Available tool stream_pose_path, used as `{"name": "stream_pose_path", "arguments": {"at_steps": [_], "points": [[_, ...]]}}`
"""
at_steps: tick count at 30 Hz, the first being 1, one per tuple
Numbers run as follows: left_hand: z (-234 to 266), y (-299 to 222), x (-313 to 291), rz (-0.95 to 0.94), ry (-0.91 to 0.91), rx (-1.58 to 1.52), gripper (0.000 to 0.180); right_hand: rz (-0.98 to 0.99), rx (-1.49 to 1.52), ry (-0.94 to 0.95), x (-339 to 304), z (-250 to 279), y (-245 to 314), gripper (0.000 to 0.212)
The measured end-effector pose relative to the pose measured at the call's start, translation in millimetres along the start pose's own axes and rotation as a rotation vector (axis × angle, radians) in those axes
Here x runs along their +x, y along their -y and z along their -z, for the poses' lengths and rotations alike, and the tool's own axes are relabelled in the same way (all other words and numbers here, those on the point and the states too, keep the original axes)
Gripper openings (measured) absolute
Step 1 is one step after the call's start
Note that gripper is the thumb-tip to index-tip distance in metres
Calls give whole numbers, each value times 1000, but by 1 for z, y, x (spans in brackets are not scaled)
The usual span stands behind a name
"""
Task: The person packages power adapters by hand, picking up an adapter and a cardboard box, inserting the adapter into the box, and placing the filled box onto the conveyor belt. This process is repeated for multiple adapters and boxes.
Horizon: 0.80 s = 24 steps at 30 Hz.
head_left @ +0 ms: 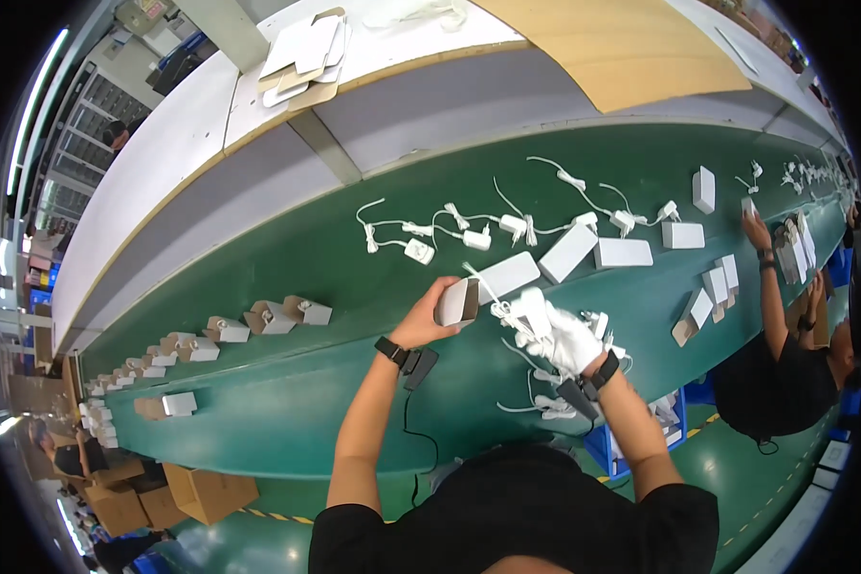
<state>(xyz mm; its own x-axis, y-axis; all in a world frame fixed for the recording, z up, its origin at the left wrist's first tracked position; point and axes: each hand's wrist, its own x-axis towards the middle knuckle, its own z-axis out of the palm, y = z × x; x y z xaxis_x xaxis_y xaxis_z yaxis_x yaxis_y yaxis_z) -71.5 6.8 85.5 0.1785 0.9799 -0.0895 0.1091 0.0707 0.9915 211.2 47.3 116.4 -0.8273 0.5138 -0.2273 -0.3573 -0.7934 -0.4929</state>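
Note:
My bare left hand [425, 318] is closed around a small white box [452, 304] whose open brown end faces right. Close beside it, my right hand [571, 344], in a white glove, grips a white power adapter [526, 314] with a bundled cable, short of the box's opening. More white adapters with cables [549, 406] lie under and around my right wrist, partly hidden by it. Just beyond both hands, closed-looking white boxes [507, 277] lie on the green belt, with another white box [567, 253] to their right.
Several adapters with cables [418, 251] lie along the far side of the belt. Open boxes [306, 309] form a row at left. A co-worker's hand [756, 230] holds a box at right. A blue bin [677, 430] and cardboard cartons [209, 490] stand below the belt.

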Motion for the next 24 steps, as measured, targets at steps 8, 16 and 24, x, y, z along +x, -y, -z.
{"name": "stream_pose_path", "arguments": {"at_steps": [8, 16, 24], "points": [[-4, -41, -36, 15, 164, 321, 81, 249, -1787, 189, 40, -65, 19, 39], [-31, -30, -46, 1, 23, 193, 84, 41, -2185, 221, 42, -99, 19, 31], [-14, 20, -70, 70, -113, 218, 82, -379, -1101, 4, 20, -78, 59, 21]]}}
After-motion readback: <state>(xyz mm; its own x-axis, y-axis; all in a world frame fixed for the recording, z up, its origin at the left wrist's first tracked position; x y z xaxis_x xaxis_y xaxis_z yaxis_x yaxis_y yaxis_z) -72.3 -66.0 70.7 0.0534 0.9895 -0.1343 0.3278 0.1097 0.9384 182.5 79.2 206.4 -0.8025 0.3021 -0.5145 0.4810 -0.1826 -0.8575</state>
